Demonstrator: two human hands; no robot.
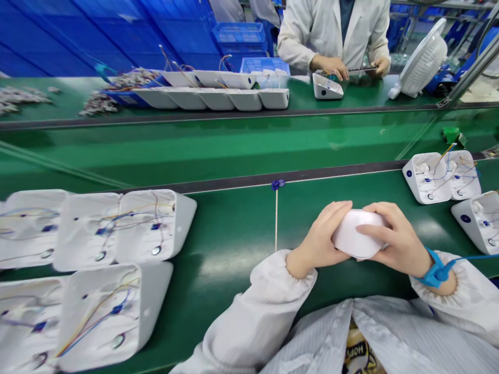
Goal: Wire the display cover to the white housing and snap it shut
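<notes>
A smooth white plastic housing (356, 240) is held between both hands above the green bench, toward the right. My left hand (322, 236) wraps its left side, thumb below and fingers along the top. From the right, my right hand (401, 239) grips it, one finger lying across its face; a blue strap with a cord circles that wrist. The underside of the housing is hidden. Open white housings (427, 179) with wires inside stand to the right of my right hand.
Several larger open white housings (183, 223) with wires fill the left side. Small dark blue parts (276, 185) lie at the bench's back edge. Across the green divider, a person in a white coat handles something beside a white housing (327, 89).
</notes>
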